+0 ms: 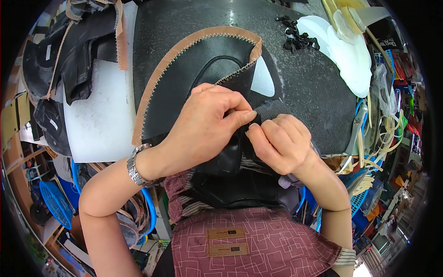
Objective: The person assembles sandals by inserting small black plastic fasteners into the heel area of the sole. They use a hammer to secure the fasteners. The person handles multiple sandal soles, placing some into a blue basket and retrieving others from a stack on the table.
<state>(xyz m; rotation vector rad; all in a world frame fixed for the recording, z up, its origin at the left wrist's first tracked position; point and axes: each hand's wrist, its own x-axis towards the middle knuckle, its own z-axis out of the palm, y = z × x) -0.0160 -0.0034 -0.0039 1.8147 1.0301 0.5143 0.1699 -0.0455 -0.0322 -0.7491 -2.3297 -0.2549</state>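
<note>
A black leather upper piece [175,83] with a tan border zigzag-stitched along its curved edge lies across the dark worktop. One side of it is folded over toward the middle. My left hand [207,111], with a metal watch at the wrist, is closed in a pinch, thumb against forefinger, at the near part of the leather. Close beside it on the right, my right hand [284,143] is closed too, its fingers curled at the same black material. A grey ribbed cloth strip [272,110] shows just above the right hand. The exact spot pinched is hidden by the fingers.
More black leather pieces [80,55] with tan edging lie at the left, partly over a white board [99,111]. Black scraps [295,39] and white sheets [353,60] are at the far right. A metal tool [357,127] lies by the worktop's right edge. A blue basket [55,203] is lower left.
</note>
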